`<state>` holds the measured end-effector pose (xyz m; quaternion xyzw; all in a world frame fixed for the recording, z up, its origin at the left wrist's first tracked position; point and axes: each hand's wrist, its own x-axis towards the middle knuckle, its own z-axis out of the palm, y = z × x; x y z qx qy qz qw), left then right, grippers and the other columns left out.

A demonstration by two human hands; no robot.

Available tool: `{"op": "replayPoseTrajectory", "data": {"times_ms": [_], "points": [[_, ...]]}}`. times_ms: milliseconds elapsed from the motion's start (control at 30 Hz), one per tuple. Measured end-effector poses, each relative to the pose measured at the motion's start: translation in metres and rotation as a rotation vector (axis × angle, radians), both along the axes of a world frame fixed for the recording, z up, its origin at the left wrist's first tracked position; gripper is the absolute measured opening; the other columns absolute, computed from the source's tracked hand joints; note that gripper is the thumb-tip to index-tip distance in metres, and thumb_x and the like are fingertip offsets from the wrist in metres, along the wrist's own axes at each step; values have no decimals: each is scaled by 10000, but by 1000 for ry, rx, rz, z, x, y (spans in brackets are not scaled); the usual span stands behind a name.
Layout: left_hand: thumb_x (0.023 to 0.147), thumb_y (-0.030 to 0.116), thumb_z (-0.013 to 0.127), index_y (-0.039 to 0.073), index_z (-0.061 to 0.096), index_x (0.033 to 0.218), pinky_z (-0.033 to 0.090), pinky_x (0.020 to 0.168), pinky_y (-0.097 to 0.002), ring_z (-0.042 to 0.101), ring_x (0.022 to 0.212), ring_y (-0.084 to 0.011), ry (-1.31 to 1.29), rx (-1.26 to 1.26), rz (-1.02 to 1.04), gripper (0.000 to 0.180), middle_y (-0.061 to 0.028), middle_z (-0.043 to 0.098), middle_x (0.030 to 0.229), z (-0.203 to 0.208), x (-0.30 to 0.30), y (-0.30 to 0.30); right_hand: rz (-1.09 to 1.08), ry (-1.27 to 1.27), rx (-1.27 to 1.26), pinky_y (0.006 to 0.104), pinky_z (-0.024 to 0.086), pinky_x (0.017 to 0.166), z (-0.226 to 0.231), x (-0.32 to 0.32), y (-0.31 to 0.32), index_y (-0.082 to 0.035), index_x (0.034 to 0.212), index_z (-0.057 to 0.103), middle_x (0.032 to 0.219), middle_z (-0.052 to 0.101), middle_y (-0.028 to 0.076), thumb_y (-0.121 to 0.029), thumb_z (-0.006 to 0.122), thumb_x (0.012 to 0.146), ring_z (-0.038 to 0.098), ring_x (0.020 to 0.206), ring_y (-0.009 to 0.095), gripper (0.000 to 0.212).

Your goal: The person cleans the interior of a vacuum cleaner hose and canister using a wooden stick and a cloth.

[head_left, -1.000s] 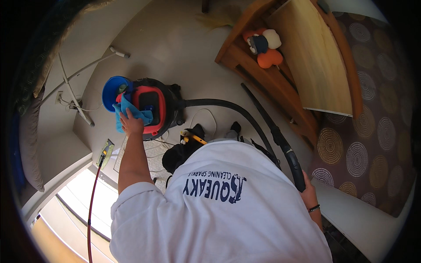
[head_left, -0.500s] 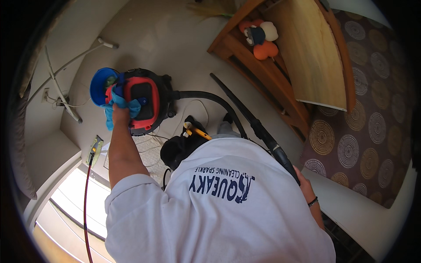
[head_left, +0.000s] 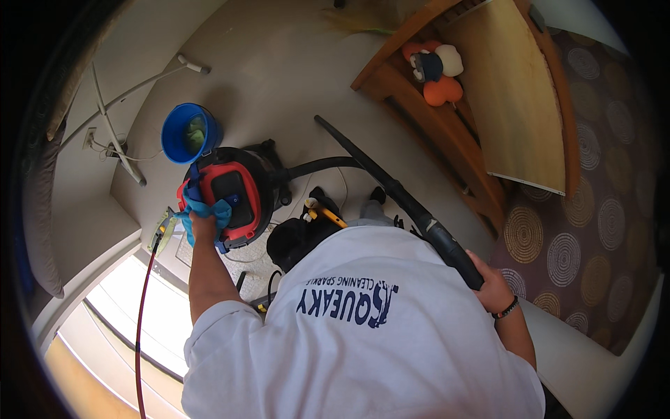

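My left hand [head_left: 203, 228] is closed on a blue cloth [head_left: 198, 207], pressed against the near left edge of a red and black canister vacuum cleaner [head_left: 250, 234]; whether the fingers also grip the machine's handle is hidden. My right hand [head_left: 494, 288], a bracelet at its wrist, is wrapped round the thick end of a black vacuum wand [head_left: 405, 197]. The wand slants up and away to the left, its thin tip off the vacuum's far right. A black hose [head_left: 324, 166] runs from the machine and passes behind the wand. Beyond the vacuum stands a blue bucket [head_left: 171, 133] with a greenish cloth [head_left: 195, 133] inside.
A wooden bed frame [head_left: 433, 157] with plush toys [head_left: 443, 91] is at the far right, beside a patterned mattress [head_left: 558, 237]. Metal legs [head_left: 115, 143] and a cord lie by the left wall. A red-handled mop [head_left: 144, 300] stands near the bright doorway. Cables lie on the floor.
The vacuum, with my left hand and the cloth on it, has shifted nearer to me and apart from the bucket. More of my right hand shows, and the wand has swung slightly.
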<state>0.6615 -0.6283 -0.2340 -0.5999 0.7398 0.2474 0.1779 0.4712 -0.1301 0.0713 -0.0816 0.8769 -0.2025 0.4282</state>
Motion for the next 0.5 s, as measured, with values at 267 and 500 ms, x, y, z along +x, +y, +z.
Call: {"op": "replayPoseTrajectory", "data": {"times_ms": [267,500], "points": [[644,232,564,15,248,1177,364,851,-403,468,990,-378,-44,-5,126,657,-275,480,1039,-8,51,8,176,-26,-52,298,432,712,-64,-61,-87,-143,1234,329,958,546,181,-102,570,587,556,808,289,692],[658,248,557,22,258,1169,366,852,-401,468,992,-375,-109,5,226,634,-257,480,1055,-15,76,5,421,6,46,318,439,688,-52,-67,-76,-158,1216,356,903,557,174,-99,578,570,552,771,296,686]]}}
